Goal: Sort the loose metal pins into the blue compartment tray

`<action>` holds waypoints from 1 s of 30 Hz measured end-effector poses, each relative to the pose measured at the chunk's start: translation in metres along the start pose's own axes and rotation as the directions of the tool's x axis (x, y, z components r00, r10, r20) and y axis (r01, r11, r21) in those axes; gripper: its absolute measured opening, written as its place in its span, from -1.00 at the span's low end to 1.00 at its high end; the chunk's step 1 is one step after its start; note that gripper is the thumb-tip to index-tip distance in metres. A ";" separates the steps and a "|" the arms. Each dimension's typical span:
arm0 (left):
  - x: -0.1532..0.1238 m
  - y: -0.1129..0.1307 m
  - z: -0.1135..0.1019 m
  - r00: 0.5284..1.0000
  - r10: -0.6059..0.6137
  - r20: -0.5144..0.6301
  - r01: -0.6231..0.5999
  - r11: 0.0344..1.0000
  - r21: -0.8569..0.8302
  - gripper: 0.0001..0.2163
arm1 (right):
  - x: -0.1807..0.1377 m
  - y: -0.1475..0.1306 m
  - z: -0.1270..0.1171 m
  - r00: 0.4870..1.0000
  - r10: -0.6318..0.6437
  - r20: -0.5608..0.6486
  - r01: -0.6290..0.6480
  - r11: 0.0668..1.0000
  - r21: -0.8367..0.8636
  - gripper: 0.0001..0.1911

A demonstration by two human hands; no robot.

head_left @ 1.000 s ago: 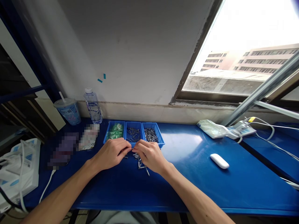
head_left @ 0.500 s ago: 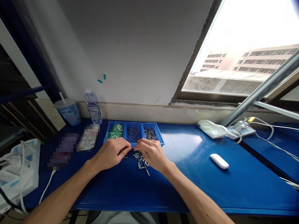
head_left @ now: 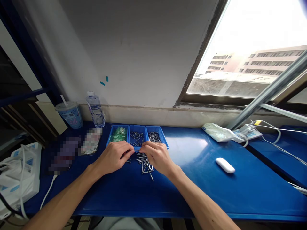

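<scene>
My left hand (head_left: 119, 155) and my right hand (head_left: 155, 156) meet fingertip to fingertip at the front edge of a blue three-part bin (head_left: 165, 140). Both have closed thumbs and fingers; a thin, pale sliver shows between them, too small to name. A loose pile of thin metal pins, like rivets or screws (head_left: 145, 165), lies on the table beside my right hand. One more metal pin (head_left: 129, 161) rests near my left fingers. Green pieces (head_left: 119, 134) fill the bin's left compartment; metal pins lie in the middle (head_left: 137, 138) and right (head_left: 154, 137) ones.
On the blue table (head_left: 192, 188) a white case (head_left: 225, 165) sits to the right, with a plastic packet (head_left: 218, 132) behind it. At left stand a water bottle (head_left: 95, 109) and a lidded cup (head_left: 69, 115), near blurred flat items (head_left: 91, 142) and a power strip (head_left: 28, 175).
My fingertips have shifted very slightly, still meeting at the bin's front edge. The pile and bin look the same.
</scene>
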State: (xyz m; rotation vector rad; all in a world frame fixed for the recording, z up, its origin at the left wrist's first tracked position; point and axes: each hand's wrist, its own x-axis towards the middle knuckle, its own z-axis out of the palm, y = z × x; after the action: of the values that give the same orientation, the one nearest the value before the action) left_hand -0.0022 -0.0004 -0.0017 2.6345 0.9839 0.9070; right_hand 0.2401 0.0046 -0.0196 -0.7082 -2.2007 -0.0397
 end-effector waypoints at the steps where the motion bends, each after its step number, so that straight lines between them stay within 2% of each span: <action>1: 0.000 0.000 0.000 1.000 0.000 -0.002 0.000 1.000 0.001 -0.82 | 0.000 0.000 0.000 1.000 -0.002 -0.005 0.002 1.000 0.001 -0.67; 12: 0.000 0.000 0.000 1.000 -0.003 -0.016 0.003 1.000 -0.001 -0.83 | 0.000 0.001 -0.002 1.000 -0.007 0.010 0.007 0.999 -0.044 -0.67; 30: 0.000 0.000 -0.003 0.999 -0.003 -0.049 0.002 1.000 -0.014 -0.83 | 0.003 0.002 -0.010 0.997 -0.049 -0.054 0.041 0.989 -0.143 -0.64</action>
State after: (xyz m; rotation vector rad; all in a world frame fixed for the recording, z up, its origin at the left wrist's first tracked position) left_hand -0.0038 -0.0004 0.0012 2.6112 0.9883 0.9783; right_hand 0.2466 0.0056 -0.0108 -0.7268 -2.1741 -0.2390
